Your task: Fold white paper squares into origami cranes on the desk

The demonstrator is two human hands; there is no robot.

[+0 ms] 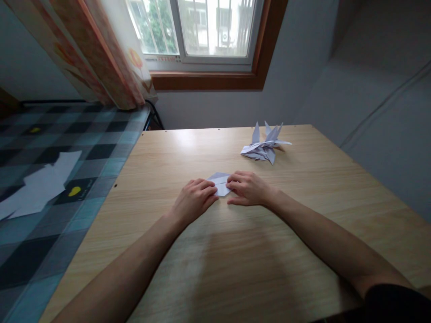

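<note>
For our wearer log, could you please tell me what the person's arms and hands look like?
The left hand and the right hand are bare, with no gloves, rings or watch in view. Both forearms are uncovered. A black sleeve shows on the right arm near the elbow; none shows on the left.

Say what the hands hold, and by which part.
The folded paper, flat on the table: left hand pins its left edge, right hand its right.

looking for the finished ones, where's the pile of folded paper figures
Head view: the folded paper figures lie far right on the wooden table, beyond the right hand and below the window.
</note>
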